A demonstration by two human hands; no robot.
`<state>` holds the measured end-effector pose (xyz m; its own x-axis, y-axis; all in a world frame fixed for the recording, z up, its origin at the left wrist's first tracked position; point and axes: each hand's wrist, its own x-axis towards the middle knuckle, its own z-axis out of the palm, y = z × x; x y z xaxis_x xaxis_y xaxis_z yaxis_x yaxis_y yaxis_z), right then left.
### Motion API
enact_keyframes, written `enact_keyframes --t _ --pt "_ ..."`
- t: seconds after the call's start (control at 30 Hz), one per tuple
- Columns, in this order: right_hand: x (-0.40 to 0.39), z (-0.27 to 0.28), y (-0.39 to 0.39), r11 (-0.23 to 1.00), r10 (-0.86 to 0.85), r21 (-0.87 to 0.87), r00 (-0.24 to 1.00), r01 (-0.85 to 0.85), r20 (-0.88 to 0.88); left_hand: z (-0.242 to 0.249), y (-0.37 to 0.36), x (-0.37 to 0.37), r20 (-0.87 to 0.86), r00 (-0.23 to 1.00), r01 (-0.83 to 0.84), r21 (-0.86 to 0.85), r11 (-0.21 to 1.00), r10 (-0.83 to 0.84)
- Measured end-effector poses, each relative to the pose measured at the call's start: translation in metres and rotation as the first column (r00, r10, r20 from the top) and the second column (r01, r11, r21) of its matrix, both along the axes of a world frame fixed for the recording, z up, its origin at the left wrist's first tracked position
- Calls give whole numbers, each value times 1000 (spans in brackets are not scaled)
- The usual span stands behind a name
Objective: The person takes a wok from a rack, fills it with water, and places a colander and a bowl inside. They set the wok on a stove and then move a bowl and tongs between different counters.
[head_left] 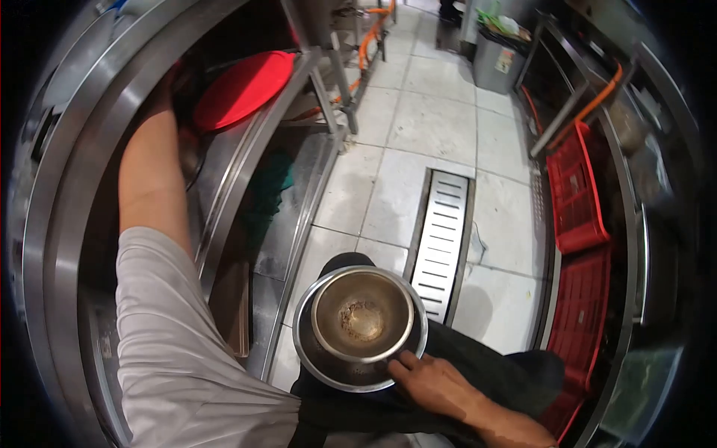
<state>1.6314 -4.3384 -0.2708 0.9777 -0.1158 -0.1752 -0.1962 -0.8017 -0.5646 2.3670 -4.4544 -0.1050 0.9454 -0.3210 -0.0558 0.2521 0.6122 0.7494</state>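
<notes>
My right hand grips the rim of a pair of nested metal bowls over my lap. The smaller bowl sits inside the larger bowl, with brown specks on its bottom. My left forearm reaches into the shelf under the steel counter on the left. That hand is lost in the dark behind the shelf's front, so its fingers do not show. Close to it on the shelf lies a flat red plastic lid or tray.
A steel counter edge curves along the left. Green cloth or plastic lies on the lower shelf. A metal drain grate runs through the tiled floor. Red crates line the right, and a grey bin stands farther back.
</notes>
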Motion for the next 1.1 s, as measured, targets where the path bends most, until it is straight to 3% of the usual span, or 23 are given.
enact_keyframes --t 0.2,0.33,0.4,0.5,0.53,0.57,0.6,0.63,0.67,0.7,0.77,0.8,0.83,0.87,0.9,0.93,0.97,1.0,1.07,1.1 --pt "1 1 6 996 -90 -26 996 90 17 7 -20 -50 157 981 121 -48 991 -112" --pt "6 0 1 996 -79 -28 994 82 81 2 -41 -158 330 896 324 -32 946 -296" --pt "5 -5 -4 995 -102 16 991 101 89 -19 -46 -231 406 800 457 65 887 -442" --pt "9 4 -36 995 -98 49 976 90 193 -70 -21 -339 434 544 591 409 695 -718" --pt "11 13 -53 992 -92 96 982 77 166 -102 -9 -340 465 256 599 612 517 -847" --pt "11 13 -65 989 -125 109 969 104 212 -104 14 -374 465 15 356 825 439 -885" --pt "11 14 -78 985 -154 120 953 127 260 -118 32 -386 447 -105 199 885 422 -888" --pt "10 17 -93 981 -168 136 947 135 274 -125 46 -395 421 -146 291 883 367 -896" --pt "8 22 -107 977 -187 156 940 147 287 -139 55 -388 276 -106 453 868 201 -955" --pt "3 24 -120 972 -207 174 933 161 294 -148 63 -404 310 54 709 657 255 -949" --pt "3 12 -138 935 -245 332 901 122 357 -172 73 -418 214 267 855 397 333 -940" --pt "2 0 -146 911 -284 392 881 126 378 -179 73 -420 263 326 678 604 418 -908" --pt "4 -17 -151 951 -234 283 892 127 386 -191 66 -421 333 351 478 740 474 -875" --pt "5 -35 -158 977 -184 170 901 126 392 -214 61 -420 201 396 566 714 411 -896" --pt "0 -31 -158 953 -266 254 862 167 432 -224 61 -440 41 478 707 575 411 -878" --pt "8 -47 -159 982 -185 88 929 166 319 -250 67 -433 100 454 591 710 383 -885" --pt "20 -72 -160 984 -97 -141 991 109 90 -273 67 -447 -91 475 808 439 393 -875" --pt "13 -68 -158 969 -246 -34 969 246 23 -284 74 -450 -93 469 810 443 385 -878" --pt "-8 -35 -161 952 -295 71 954 299 -55 -286 95 -449 98 372 695 630 347 -923" --pt "-7 -34 -158 906 -332 237 937 350 -112 -287 103 -448 174 321 637 688 348 -931"
